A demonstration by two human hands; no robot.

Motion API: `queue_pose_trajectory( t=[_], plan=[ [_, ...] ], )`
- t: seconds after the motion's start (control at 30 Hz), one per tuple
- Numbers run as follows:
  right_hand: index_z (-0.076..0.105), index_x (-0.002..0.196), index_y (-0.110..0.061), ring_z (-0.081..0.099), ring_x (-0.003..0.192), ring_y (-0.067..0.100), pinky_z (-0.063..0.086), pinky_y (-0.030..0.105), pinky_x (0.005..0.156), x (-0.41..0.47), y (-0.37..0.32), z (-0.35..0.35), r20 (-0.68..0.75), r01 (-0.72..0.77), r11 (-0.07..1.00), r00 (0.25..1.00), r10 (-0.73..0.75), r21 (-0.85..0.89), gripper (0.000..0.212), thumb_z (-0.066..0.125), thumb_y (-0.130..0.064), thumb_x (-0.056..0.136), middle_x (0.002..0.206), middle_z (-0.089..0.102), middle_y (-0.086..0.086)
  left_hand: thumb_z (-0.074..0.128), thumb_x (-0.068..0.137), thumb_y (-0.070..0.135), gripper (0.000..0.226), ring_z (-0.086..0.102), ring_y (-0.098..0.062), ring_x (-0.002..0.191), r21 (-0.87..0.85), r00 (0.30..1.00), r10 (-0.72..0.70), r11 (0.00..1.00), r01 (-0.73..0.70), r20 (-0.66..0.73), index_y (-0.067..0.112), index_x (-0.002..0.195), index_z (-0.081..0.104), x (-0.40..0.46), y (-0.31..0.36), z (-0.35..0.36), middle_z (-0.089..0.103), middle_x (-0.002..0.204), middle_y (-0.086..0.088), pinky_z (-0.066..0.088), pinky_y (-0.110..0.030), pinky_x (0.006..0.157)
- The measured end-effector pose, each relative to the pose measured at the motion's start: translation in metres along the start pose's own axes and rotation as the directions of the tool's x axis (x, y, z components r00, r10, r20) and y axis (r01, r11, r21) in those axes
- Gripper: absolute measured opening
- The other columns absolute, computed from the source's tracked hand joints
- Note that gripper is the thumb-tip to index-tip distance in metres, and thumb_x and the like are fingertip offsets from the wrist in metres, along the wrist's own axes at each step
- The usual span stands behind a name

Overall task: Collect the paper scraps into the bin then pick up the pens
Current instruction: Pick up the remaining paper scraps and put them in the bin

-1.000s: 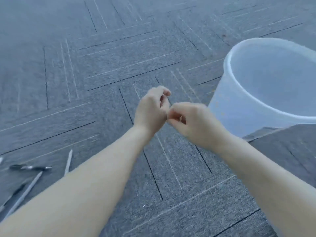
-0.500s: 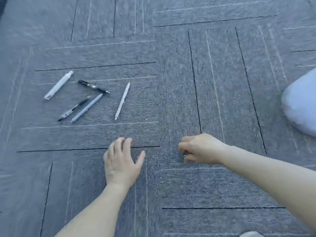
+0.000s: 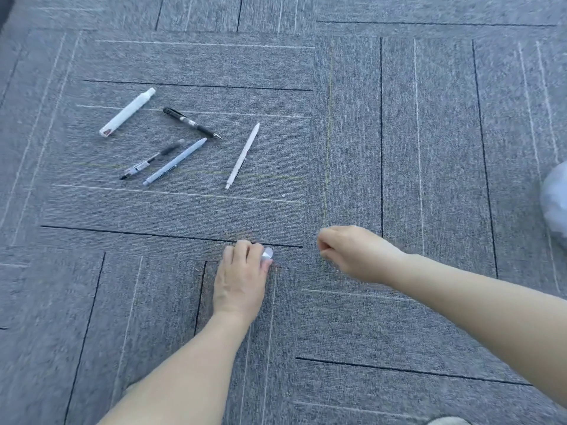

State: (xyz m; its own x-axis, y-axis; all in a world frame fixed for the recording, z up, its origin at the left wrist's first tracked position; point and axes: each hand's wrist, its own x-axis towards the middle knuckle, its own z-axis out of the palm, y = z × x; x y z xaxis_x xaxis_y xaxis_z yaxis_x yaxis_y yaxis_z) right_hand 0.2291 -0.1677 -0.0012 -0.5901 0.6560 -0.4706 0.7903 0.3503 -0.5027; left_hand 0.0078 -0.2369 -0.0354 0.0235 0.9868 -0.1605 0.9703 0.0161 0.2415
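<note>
My left hand [image 3: 242,274] lies low on the grey carpet, its fingers curled around a small white paper scrap [image 3: 267,254]. My right hand [image 3: 352,251] hovers to its right as a curled fist; nothing shows in it. Several pens lie apart on the carpet at the upper left: a white marker [image 3: 127,112], a black pen [image 3: 191,123], a clear black-grip pen [image 3: 152,159], a pale blue pen [image 3: 175,161] and a white pen [image 3: 243,155]. The translucent bin [image 3: 557,204] is only partly in view at the right edge.
Grey carpet tiles [image 3: 399,118] with dark and light stripes cover the whole floor. A tiny white speck [image 3: 283,195] lies below the white pen. A pale rounded object [image 3: 449,421] peeks in at the bottom edge.
The view swung away from the bin to the pens. My left hand went from spread flat to gripping a paper scrap. My right hand stayed a fist.
</note>
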Motion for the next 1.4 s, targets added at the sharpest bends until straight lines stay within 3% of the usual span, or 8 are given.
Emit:
queue_pose_trajectory(
  t=[0.2,0.43,0.63,0.8,1.0,1.1,1.27,1.4],
  plan=[
    [0.059,0.113,-0.013,0.061,0.089,0.026,0.052,0.037,0.078,0.070,-0.016,-0.032,-0.273,-0.062,0.997,0.959,0.074,0.052,0.018,0.051,-0.016,0.097,0.102,0.067,0.006,0.062,0.088,0.011,0.004,0.052,-0.024,0.073,-0.127,0.999,0.011,0.992,-0.015,-0.033,0.009,0.086,0.059,0.007,-0.009,0.004,0.055,0.083,-0.006,0.042,-0.033,0.056],
    [0.061,0.090,-0.015,0.062,0.085,0.024,0.055,0.040,0.077,0.120,-0.024,-0.044,-0.146,-0.081,0.990,0.987,0.064,-0.114,0.006,0.061,-0.021,0.093,0.090,0.067,0.004,0.049,0.096,0.015,0.011,0.051,-0.020,0.069,-0.370,0.946,-0.316,0.889,0.269,-0.073,0.008,0.091,0.056,0.005,-0.028,-0.016,0.047,0.096,0.001,0.035,-0.029,0.060],
    [0.061,0.088,-0.005,0.061,0.085,0.027,0.056,0.043,0.076,0.126,-0.030,-0.046,-0.060,-0.053,0.952,0.998,0.036,-0.300,0.013,0.052,-0.012,0.096,0.091,0.064,0.008,0.060,0.087,0.028,0.017,0.045,-0.012,0.065,-0.305,0.999,-0.041,0.952,0.033,-0.020,0.015,0.084,0.049,-0.022,-0.028,-0.013,0.046,0.092,0.005,0.043,-0.029,0.053],
    [0.058,0.086,-0.012,0.054,0.080,0.018,0.048,0.034,0.072,0.117,-0.026,-0.047,-0.084,-0.105,0.993,0.991,0.100,-0.060,0.011,0.054,-0.015,0.095,0.090,0.061,0.002,0.041,0.092,0.053,0.052,0.048,-0.013,0.095,0.011,0.988,0.076,0.997,-0.078,0.136,0.020,0.132,0.034,-0.019,-0.016,-0.008,0.043,0.116,0.003,0.048,-0.027,0.077],
    [0.061,0.089,-0.010,0.061,0.066,0.016,0.051,0.032,0.061,0.085,-0.017,-0.054,-0.188,-0.145,0.943,0.960,0.207,0.298,0.011,0.056,-0.017,0.096,0.078,0.062,0.001,0.069,0.081,0.004,0.023,0.047,-0.017,0.063,-0.014,0.984,0.175,0.984,-0.175,0.021,0.013,0.095,0.054,-0.015,-0.022,0.006,0.051,0.080,-0.001,0.030,-0.023,0.046],
    [0.062,0.089,-0.010,0.060,0.058,0.012,0.056,0.036,0.060,0.070,-0.017,-0.065,-0.213,-0.150,0.904,0.944,0.251,0.400,0.011,0.057,-0.017,0.096,0.073,0.064,0.004,0.060,0.088,0.004,0.010,0.044,-0.016,0.062,-0.083,0.992,0.129,0.988,-0.128,0.005,0.011,0.088,0.052,-0.018,-0.027,0.004,0.049,0.078,-0.001,0.046,-0.030,0.048],
    [0.061,0.082,-0.016,0.058,0.054,0.011,0.057,0.038,0.059,0.034,-0.012,-0.105,-0.398,-0.105,0.852,0.851,0.343,0.512,0.013,0.057,-0.016,0.095,0.068,0.063,0.003,0.047,0.096,0.010,0.009,0.043,-0.008,0.067,-0.350,0.986,-0.069,0.937,0.012,-0.152,0.006,0.091,0.054,0.034,0.035,-0.033,0.049,0.089,0.001,0.036,-0.012,0.059],
    [0.060,0.079,-0.018,0.059,0.053,0.010,0.053,0.035,0.061,-0.034,0.007,-0.171,-0.677,-0.086,0.880,0.605,0.418,0.467,0.012,0.058,-0.017,0.091,0.063,0.062,-0.004,0.050,0.093,0.006,0.007,0.039,-0.010,0.071,-0.683,0.953,0.010,0.694,-0.225,-0.304,0.005,0.087,0.053,0.106,0.175,-0.090,0.051,0.087,-0.003,0.029,-0.017,0.064]
  ],
)
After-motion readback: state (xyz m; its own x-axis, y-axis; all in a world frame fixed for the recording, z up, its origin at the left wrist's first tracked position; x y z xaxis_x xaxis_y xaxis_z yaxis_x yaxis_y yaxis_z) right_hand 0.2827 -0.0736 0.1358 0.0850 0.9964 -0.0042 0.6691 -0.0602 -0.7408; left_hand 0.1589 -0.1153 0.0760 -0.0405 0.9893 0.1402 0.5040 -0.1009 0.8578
